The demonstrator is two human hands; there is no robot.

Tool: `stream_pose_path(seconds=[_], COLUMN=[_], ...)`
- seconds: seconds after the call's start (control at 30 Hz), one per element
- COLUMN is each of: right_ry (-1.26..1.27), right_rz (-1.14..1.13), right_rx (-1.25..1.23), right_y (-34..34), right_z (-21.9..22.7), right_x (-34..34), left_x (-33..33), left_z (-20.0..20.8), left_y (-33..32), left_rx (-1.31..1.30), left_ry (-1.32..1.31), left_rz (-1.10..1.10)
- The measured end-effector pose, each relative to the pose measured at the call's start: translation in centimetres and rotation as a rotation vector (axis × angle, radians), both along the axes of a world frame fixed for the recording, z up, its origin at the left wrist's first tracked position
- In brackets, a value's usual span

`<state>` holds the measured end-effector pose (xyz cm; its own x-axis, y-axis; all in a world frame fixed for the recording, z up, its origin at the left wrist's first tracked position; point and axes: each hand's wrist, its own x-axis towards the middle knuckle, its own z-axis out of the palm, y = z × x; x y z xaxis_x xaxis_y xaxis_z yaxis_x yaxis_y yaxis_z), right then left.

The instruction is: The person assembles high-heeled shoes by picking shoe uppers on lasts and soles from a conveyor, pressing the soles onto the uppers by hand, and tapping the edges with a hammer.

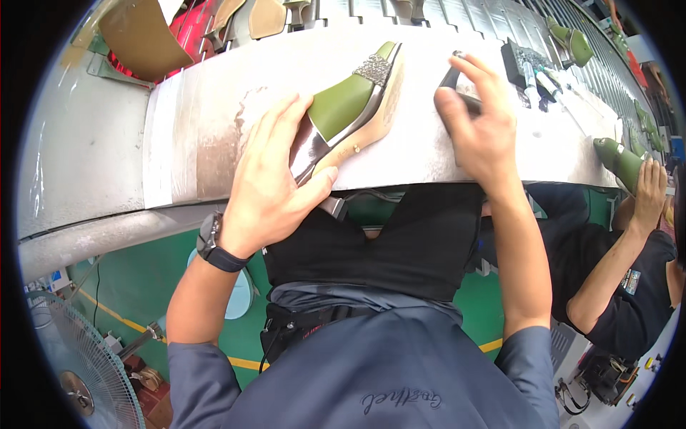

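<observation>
A green high-heeled shoe [345, 107] with a glittery band and shiny silver trim lies on its side on the white worktable [214, 136]. Its tan sole faces right, and its heel sticks out past the near table edge. My left hand [268, 168], with a watch at the wrist, is closed around the heel end, thumb on the sole side and fingers on the upper. To the right of the shoe, my right hand [486, 129] is curled just above the table around a dark object [450, 77]. That object is partly covered by my fingers, so its kind is unclear.
A black box [520, 63] and several thin tools lie right of my right hand. Shoes and soles [268, 18] stand on the slatted conveyor beyond the table. At the right a co-worker's hand [650, 189] touches another green shoe [620, 163]. A fan [75, 379] stands lower left.
</observation>
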<state>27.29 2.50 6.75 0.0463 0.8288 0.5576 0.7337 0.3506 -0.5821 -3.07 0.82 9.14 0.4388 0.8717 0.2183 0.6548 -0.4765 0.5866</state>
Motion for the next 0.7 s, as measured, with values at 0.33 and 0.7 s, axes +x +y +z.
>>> stream_pose_path(seconds=[0.33, 0.7], right_ry=[-0.554, 1.39], right_rz=[-0.004, 0.121], right_rx=[-0.087, -0.311], right_y=[-1.9, -2.5], right_z=[0.1, 1.1], right_x=[2.2, -4.6], left_x=[5.1, 5.2], left_z=[1.6, 1.7], left_y=[6.2, 6.6], left_rx=[0.018, -0.087], left_ry=[0.047, -0.023], left_rz=[-0.309, -0.285])
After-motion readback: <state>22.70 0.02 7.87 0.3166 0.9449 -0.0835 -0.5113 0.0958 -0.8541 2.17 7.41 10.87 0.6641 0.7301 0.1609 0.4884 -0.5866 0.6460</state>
